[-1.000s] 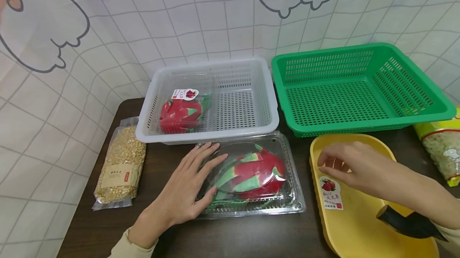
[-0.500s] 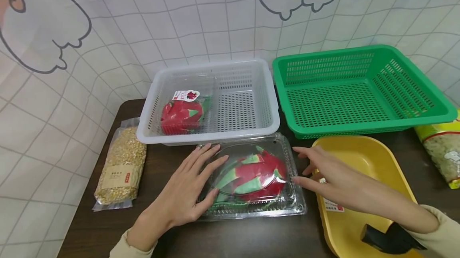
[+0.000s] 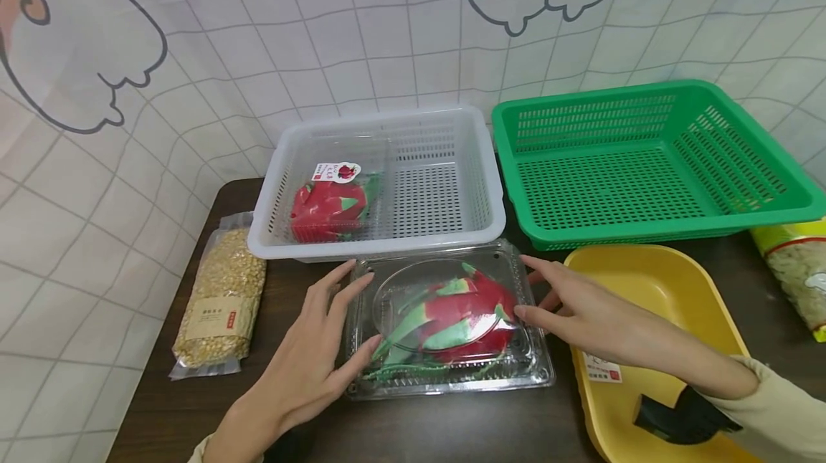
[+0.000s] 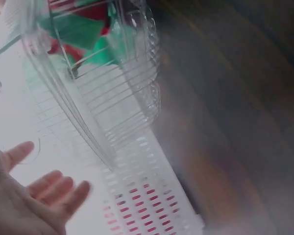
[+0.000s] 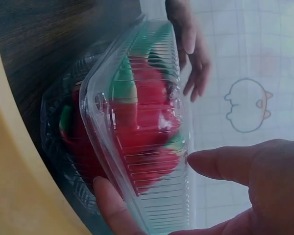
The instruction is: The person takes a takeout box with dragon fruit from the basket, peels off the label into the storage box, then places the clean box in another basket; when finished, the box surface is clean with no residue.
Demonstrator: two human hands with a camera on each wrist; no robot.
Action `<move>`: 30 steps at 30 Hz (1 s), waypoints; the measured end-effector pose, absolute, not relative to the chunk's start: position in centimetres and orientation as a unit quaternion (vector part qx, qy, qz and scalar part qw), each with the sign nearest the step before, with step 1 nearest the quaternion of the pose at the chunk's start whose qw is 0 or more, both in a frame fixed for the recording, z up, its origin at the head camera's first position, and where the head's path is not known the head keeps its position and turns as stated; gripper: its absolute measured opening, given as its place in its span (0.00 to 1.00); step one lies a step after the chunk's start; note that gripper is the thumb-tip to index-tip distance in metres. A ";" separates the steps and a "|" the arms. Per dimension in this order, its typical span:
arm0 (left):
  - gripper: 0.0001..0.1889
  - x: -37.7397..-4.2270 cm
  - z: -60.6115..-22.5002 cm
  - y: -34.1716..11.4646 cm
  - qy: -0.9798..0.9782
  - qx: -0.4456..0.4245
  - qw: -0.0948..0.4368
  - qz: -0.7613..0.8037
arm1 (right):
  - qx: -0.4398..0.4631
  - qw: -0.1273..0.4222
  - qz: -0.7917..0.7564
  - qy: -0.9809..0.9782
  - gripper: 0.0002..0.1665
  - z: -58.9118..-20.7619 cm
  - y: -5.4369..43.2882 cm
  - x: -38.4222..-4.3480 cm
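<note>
Clear plastic box (image 3: 448, 320) with a red-and-green dragon fruit (image 3: 454, 316) inside, lying on the dark wooden surface (image 3: 452, 427) just in front of the white basket (image 3: 480, 162). Left hand (image 3: 310, 363): grip loose, straight fingers against the box's left end. Right hand (image 3: 581, 312): fingers extended, thumb and fingertips bracketing the right end. Yellow tray (image 3: 665, 291) beside it; green basket (image 3: 761, 162) behind; bag of grain (image 3: 219, 298) at left.
</note>
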State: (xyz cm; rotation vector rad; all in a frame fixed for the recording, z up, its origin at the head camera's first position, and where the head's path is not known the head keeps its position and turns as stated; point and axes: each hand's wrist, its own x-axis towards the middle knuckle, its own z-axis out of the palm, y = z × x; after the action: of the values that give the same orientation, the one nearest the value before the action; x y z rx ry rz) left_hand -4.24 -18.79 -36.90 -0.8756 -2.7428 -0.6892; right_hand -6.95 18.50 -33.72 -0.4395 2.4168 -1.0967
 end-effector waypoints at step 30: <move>0.45 -4.3 -37.6 -18.3 -0.745 0.005 -0.244 -0.621 | -0.113 0.271 -0.467 0.834 0.48 -34.0 18.1 -6.8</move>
State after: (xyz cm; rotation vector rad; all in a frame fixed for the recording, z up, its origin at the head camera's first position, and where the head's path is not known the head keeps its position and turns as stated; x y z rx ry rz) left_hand -4.34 -18.27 -37.62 0.0193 -2.7924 -2.3271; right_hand -6.80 18.09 -33.99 -0.3041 2.2469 -1.2585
